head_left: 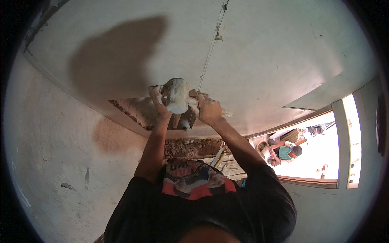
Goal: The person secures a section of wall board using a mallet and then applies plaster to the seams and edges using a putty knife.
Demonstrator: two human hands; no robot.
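My right hand (208,110) is wrapped round the handle of a mallet, whose end sticks out on the right of the fist. The thick, whitish, dust-smeared mallet head (177,97) is raised in front of the wall, between my two hands. Left of the head, my left hand (157,97) is closed with its fingers curled. The mallet head partly covers what it grips, so I cannot make that out. Behind both hands, a rectangular opening (135,111) is cut in the pale wall panel (251,60), with rough reddish-brown material and a wooden upright inside.
A rough plastered wall (60,133) stands on the left. Below my arms lie crumbled rubble (186,148) and wooden boards (233,166). To the right, a doorway (336,146) opens onto a bright area, where a person (285,152) in a teal top and dark cap sits low.
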